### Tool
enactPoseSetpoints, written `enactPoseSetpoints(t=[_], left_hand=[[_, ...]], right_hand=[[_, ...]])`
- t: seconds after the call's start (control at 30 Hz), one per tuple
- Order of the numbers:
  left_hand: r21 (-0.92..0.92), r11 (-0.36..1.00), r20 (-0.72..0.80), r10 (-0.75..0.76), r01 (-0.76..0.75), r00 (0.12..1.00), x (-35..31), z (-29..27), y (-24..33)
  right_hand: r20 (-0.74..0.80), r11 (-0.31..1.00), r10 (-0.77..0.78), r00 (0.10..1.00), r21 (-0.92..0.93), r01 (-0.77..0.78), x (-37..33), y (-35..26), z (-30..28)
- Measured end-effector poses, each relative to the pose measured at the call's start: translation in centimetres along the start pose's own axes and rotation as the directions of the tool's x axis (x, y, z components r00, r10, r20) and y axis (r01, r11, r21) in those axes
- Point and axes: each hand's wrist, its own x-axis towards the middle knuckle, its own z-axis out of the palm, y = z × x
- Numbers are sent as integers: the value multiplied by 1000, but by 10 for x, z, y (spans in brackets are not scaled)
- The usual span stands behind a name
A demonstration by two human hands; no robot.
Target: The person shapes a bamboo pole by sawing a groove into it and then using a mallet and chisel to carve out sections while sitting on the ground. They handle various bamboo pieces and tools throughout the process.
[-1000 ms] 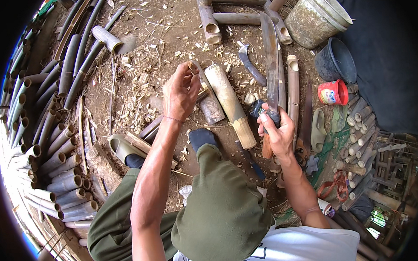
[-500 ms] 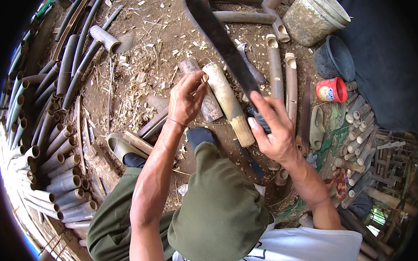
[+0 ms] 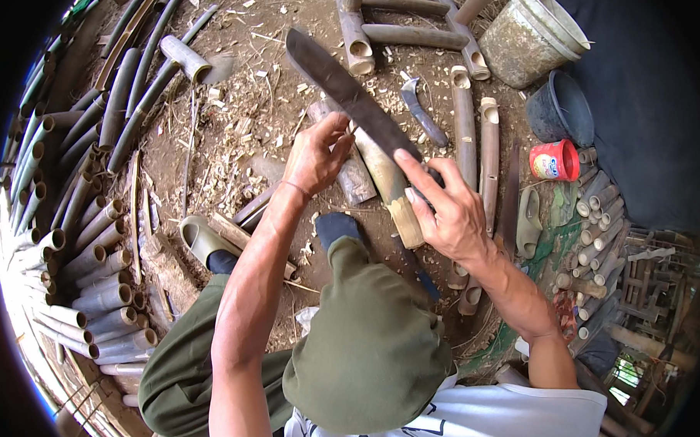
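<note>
My right hand [image 3: 451, 211] is closed round the dark handle of a machete [image 3: 345, 91]. Its index finger lies along the blade, which slants up to the left. My left hand [image 3: 318, 156] pinches a small pale piece of wood [image 3: 352, 127], mostly hidden by the fingers, close to the blade's lower edge. Beneath the blade lies a pale peeled log [image 3: 385, 175] with a notched near end. A darker log [image 3: 354, 178] lies beside it, partly behind my left hand. My foot in a dark sock [image 3: 337, 228] rests near the logs.
A curved knife [image 3: 423, 112] and notched bamboo lengths [image 3: 464, 126] lie beyond the right hand, near a long saw [image 3: 509, 201]. Buckets [image 3: 525, 39] and a red tub [image 3: 555, 161] stand right. Bamboo tubes [image 3: 110, 304] are stacked left. Chips litter the dirt floor.
The machete has come down and tilted further left, its blade now over the peeled log beside my left hand. My right hand has shifted slightly; my left still pinches the small piece.
</note>
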Motion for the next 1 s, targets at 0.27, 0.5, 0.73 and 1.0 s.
enactPoseSetpoints(t=[0.27, 0.5, 0.73, 1.0], left_hand=[[216, 972, -27, 106, -98, 994, -4, -2, -2], [321, 938, -9, 138, -128, 990, -2, -6, -2], [278, 952, -25, 142, -130, 990, -4, -3, -1], [255, 957, -22, 148, -138, 989, 1, -3, -12]], right_hand=[[14, 1000, 28, 1000, -1, -28, 4, 1, 7], [-41, 999, 8, 999, 47, -6, 9, -3, 6], [0, 999, 49, 999, -2, -49, 0, -3, 9], [20, 996, 81, 997, -29, -80, -6, -4, 9]])
